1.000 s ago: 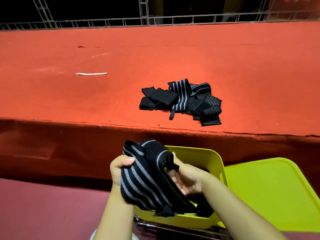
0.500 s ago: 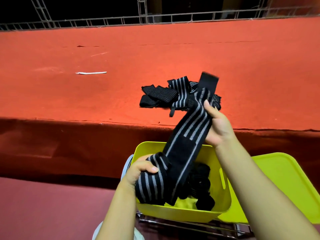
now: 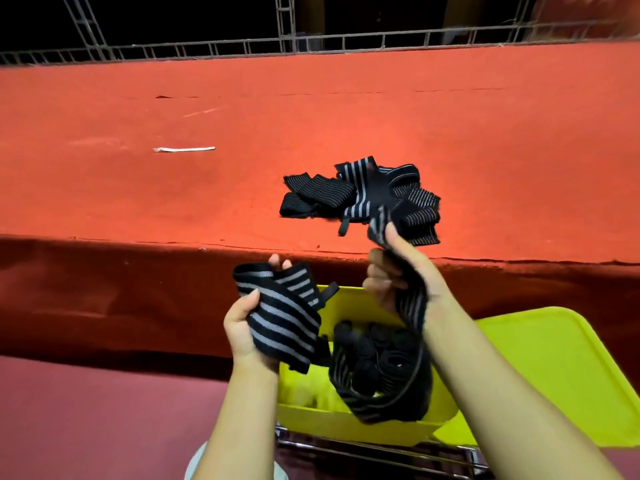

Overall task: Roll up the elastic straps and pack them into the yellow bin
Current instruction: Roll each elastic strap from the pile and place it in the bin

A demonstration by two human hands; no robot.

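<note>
A black elastic strap with grey stripes (image 3: pixel 282 320) hangs between both hands above the yellow bin (image 3: pixel 349 419). My left hand (image 3: pixel 242 327) grips one end of it, folded over my palm. My right hand (image 3: pixel 394 275) grips the other part higher up, and the middle droops in a loop into the bin. Several rolled black straps (image 3: pixel 374 351) lie inside the bin. A pile of loose striped straps (image 3: pixel 360 197) sits on the red carpeted platform (image 3: pixel 138 188) beyond my right hand.
The yellow bin lid (image 3: pixel 561 368) lies to the right of the bin. A metal rack (image 3: pixel 381 452) shows under the bin. A thin white strip (image 3: pixel 183 149) lies on the platform at the left. A metal railing (image 3: pixel 311 43) runs along the far edge.
The strap was stretched taut between my hands; now it hangs slack in a loop into the bin. My left hand rose with its end, and my right hand came down and turned.
</note>
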